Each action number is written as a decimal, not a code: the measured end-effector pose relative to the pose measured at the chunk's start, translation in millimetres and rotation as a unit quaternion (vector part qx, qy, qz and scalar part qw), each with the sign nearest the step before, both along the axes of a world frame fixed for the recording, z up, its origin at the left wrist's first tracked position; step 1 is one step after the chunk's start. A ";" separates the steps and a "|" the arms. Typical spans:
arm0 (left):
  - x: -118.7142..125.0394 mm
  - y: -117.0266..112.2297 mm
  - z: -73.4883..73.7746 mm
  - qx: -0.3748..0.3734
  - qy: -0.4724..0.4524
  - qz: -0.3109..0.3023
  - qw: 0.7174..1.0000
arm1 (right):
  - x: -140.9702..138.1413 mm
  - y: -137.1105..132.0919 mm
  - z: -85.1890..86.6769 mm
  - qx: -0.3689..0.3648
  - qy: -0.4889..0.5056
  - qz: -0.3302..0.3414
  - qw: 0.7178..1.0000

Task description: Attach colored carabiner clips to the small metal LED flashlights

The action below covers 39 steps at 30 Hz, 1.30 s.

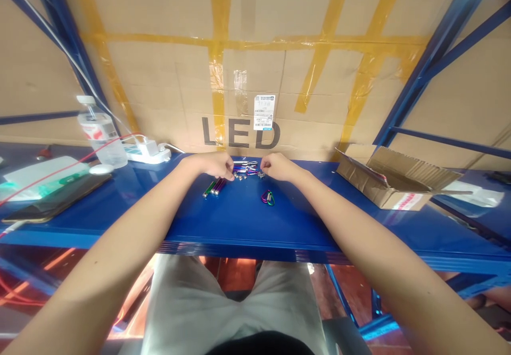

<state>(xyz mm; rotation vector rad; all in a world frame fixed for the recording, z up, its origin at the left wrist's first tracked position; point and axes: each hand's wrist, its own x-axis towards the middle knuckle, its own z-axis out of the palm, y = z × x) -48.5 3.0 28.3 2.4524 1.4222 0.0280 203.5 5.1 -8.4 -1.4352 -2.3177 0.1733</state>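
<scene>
Both my hands reach to the far side of a blue shelf surface (247, 222). My left hand (215, 164) is curled, fingertips pinching into a small heap of coloured mini flashlights and clips (245, 170). My right hand (277, 166) is curled too, its fingers pinched at the heap's right end. What each pinch holds is too small to make out. Green and purple flashlights (213, 187) lie just below my left hand. Two carabiner clips (268, 197), purple and green, lie apart, nearer to me under my right hand.
A taped cardboard carton marked LED (239, 78) stands behind the heap. An open small cardboard box (393, 182) lies at the right. On the left are a water bottle (101, 134), a white power strip (147, 153), a phone-like slab (56, 198) and red cables.
</scene>
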 end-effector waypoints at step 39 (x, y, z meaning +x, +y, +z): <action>17.5 -8.7 -7.0 -0.097 -0.038 -0.057 0.993 | -12.9 -5.1 -2.8 0.095 0.074 0.067 0.990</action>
